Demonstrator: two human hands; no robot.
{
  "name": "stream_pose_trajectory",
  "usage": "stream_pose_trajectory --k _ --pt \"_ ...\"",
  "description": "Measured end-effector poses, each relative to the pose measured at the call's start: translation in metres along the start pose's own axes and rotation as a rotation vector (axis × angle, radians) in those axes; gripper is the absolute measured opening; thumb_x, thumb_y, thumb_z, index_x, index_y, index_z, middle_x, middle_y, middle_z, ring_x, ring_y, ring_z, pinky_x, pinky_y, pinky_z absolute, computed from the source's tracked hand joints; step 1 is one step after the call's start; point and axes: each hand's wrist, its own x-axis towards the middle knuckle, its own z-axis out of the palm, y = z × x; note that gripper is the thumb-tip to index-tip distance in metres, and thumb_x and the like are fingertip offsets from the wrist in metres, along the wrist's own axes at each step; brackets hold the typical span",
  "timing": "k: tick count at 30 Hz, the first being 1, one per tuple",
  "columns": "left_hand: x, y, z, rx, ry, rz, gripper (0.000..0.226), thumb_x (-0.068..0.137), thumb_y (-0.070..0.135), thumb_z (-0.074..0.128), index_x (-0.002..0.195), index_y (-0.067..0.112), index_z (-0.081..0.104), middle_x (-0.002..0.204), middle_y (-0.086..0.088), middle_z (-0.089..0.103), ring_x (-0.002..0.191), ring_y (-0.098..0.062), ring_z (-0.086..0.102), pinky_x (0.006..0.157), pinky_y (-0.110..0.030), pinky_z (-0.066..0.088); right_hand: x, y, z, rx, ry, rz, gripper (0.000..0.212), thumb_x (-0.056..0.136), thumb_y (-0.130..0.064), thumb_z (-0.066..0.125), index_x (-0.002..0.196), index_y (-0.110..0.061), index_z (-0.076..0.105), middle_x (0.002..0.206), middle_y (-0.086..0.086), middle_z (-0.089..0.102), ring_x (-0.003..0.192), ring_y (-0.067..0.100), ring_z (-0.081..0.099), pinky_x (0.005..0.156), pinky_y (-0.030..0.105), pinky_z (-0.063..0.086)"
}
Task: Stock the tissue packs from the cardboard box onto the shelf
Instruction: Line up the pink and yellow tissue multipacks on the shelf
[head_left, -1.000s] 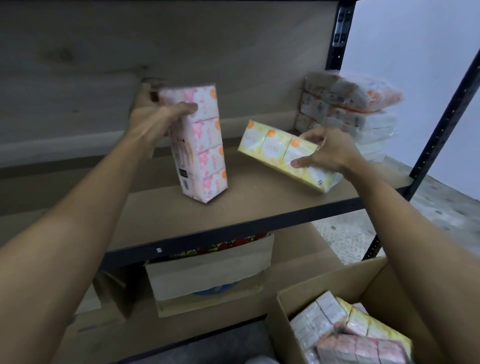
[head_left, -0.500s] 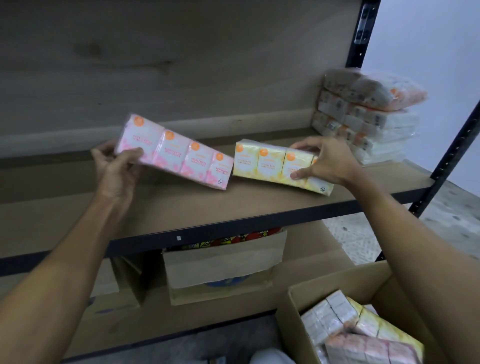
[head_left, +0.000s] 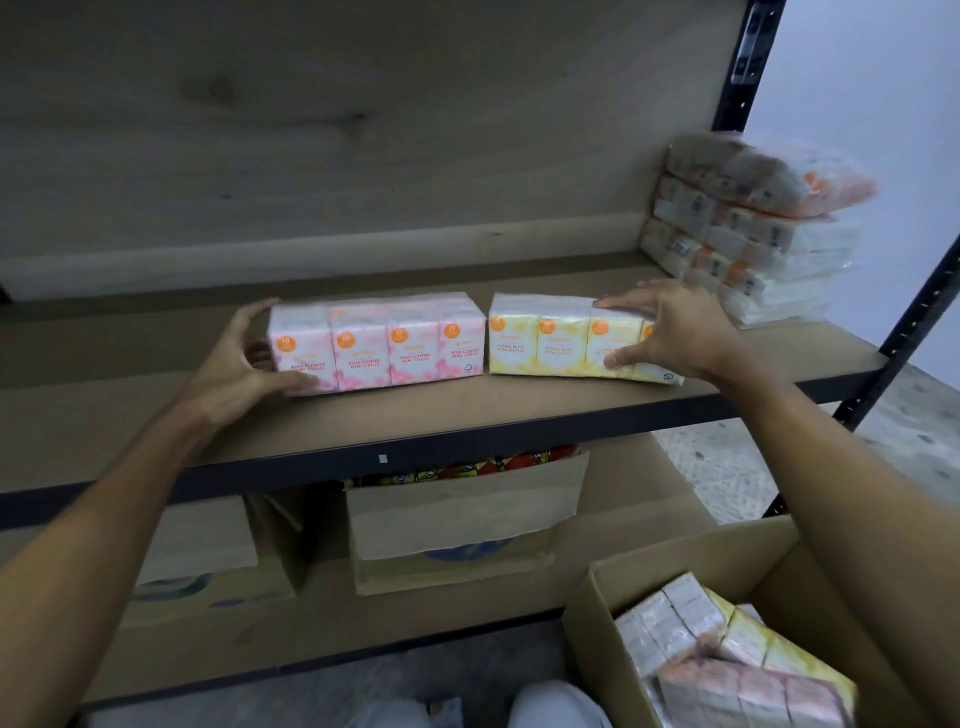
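A pink tissue pack (head_left: 379, 345) lies lengthwise on the brown shelf (head_left: 467, 415), its labels facing me. My left hand (head_left: 244, 358) grips its left end, thumb along the front bottom edge. Directly to its right lies a yellow tissue pack (head_left: 545, 338), almost touching it. My right hand (head_left: 670, 332) holds that pack's right end, fingers over the top and thumb on the front. At the bottom right the open cardboard box (head_left: 613, 660) holds several more packs (head_left: 727, 660).
A stack of wrapped tissue packs (head_left: 748, 228) sits at the shelf's right end by the black upright (head_left: 748, 62). Under the shelf stand other cardboard boxes (head_left: 457, 525). A wooden board backs the shelf. My knees show at the bottom edge.
Both packs came down from a tilted hold to lie flat on the shelf, side by side. My left hand turned the pink pack from upright to horizontal.
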Motion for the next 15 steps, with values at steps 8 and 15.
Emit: stream_pose_trajectory --k 8,15 --pt "-0.001 0.000 0.003 0.257 0.039 0.069 0.101 0.064 0.004 0.085 0.140 0.047 0.034 0.139 0.001 0.044 0.112 -0.017 0.054 0.098 -0.038 0.047 -0.014 -0.011 0.007 -0.183 0.041 0.016 0.077 0.071 -0.049 0.078 0.139 -0.041 0.043 0.146 -0.013 0.045 0.135 0.019 0.033 0.100 0.049 0.025" --pt "-0.011 0.018 0.014 0.555 0.108 0.324 0.074 0.071 0.015 0.083 0.136 0.031 0.051 0.152 0.001 0.031 0.136 -0.025 0.034 0.102 -0.041 0.045 -0.028 -0.028 0.016 -0.125 0.148 -0.026 0.072 0.077 -0.054 0.069 0.141 -0.038 0.040 0.153 -0.006 0.036 0.141 0.020 0.028 0.111 0.056 0.022"
